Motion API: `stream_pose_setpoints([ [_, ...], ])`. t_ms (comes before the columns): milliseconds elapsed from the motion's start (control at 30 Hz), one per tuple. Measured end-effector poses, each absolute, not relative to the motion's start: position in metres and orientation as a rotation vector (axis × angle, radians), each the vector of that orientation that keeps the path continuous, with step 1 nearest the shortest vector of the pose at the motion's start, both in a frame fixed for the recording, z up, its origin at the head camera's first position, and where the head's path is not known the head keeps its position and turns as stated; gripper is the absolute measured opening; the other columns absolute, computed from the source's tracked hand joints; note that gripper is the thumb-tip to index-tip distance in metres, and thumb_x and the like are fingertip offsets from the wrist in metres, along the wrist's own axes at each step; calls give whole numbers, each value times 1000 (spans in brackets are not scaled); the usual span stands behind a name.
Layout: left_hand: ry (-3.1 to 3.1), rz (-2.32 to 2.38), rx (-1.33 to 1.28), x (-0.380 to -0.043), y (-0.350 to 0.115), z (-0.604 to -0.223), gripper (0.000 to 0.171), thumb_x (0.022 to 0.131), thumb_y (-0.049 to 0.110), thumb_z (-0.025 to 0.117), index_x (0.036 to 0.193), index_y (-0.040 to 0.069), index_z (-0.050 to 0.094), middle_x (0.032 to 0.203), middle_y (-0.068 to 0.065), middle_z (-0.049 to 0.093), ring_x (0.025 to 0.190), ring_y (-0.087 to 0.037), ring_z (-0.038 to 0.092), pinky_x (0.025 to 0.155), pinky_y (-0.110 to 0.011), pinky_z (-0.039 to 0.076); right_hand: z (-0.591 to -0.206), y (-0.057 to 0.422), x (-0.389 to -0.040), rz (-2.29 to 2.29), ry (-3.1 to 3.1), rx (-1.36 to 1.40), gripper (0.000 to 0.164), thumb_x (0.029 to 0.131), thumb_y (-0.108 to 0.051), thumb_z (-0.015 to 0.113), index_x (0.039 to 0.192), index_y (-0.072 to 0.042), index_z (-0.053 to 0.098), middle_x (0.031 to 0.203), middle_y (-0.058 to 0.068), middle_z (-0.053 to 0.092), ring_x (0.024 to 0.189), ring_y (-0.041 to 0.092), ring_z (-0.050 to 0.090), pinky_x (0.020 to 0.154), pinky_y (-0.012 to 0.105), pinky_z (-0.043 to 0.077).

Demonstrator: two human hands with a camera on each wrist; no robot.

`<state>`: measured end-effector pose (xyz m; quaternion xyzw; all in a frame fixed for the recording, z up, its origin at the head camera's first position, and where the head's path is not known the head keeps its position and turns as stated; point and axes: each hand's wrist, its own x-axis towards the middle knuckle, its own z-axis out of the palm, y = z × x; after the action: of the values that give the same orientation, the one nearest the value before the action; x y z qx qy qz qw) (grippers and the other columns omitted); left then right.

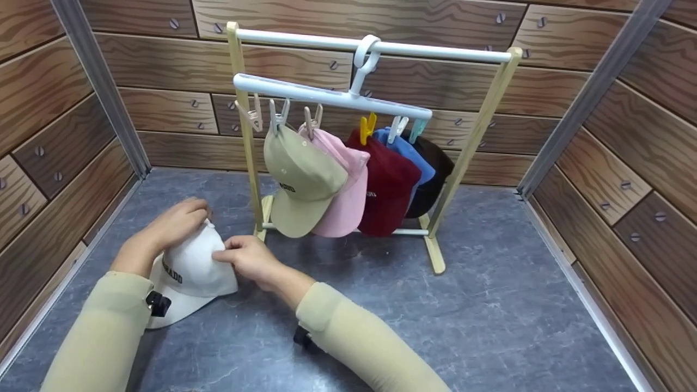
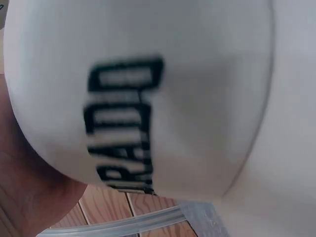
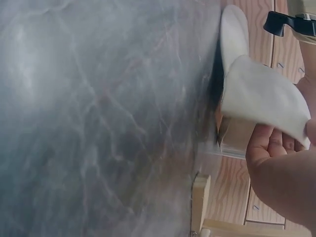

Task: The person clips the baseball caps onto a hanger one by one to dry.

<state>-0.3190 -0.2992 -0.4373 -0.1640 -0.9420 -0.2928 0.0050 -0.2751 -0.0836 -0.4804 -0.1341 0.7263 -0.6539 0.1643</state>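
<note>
A white cap (image 1: 199, 264) with dark lettering is at the left of the grey surface, its brim toward the near side. My left hand (image 1: 182, 223) lies over the cap's far upper side and grips it there; its fingertips are partly hidden. From the right, my right hand (image 1: 250, 261) pinches the cap's edge, with several fingers (image 3: 276, 140) tucked at the rim. The lettered front of the cap (image 2: 123, 123) fills most of the left wrist view.
A wooden rack (image 1: 484, 136) stands behind, with a white hanger (image 1: 326, 98) on its top bar. Clothespins hold beige (image 1: 305, 169), pink (image 1: 348, 201), dark red (image 1: 386, 185), blue (image 1: 408, 158) and black caps (image 1: 433, 174). One light pink clothespin (image 1: 253, 115) at the left end holds nothing. Wood-patterned walls enclose the surface.
</note>
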Motion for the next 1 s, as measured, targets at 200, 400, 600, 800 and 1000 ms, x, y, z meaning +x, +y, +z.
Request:
stream_pose_setpoints([
  [200,-2970,-919,-467,-318,-299,-431,33,112,21,39,116,3,67,123,-24,67,114,-46,63,94,-67,49,-473,-74,-278,-1916,2122,-388,18,104,-15,77,89,-7,71,87,-5,66,83,8,60,75,24,49],
  [400,-2941,-991,-426,-314,-298,-427,24,111,21,42,106,8,61,106,-17,64,95,-34,59,82,-53,48,-463,-69,-275,-1925,2181,-392,14,106,-16,76,98,-4,74,85,-5,70,82,7,64,76,24,52],
  [600,-2865,-1160,-439,-308,-297,-425,19,110,16,43,98,9,57,95,-10,57,86,-27,52,76,-43,44,-453,-67,-270,-1895,2230,-438,12,107,-17,76,101,-7,75,84,-5,72,83,6,64,77,25,53],
  [800,-2779,-1295,-436,-305,-298,-424,16,104,10,45,94,7,57,91,-6,54,81,-23,49,70,-36,43,-445,-62,-267,-1891,2270,-505,12,107,-17,76,102,-6,76,82,-4,73,82,6,64,76,25,54],
  [1000,-2717,-1414,-466,-305,-299,-423,14,101,5,45,92,2,55,84,-5,48,73,-19,44,63,-32,41,-440,-56,-266,-1873,2315,-614,13,108,-17,76,104,-4,76,76,-8,65,75,5,59,70,23,50],
])
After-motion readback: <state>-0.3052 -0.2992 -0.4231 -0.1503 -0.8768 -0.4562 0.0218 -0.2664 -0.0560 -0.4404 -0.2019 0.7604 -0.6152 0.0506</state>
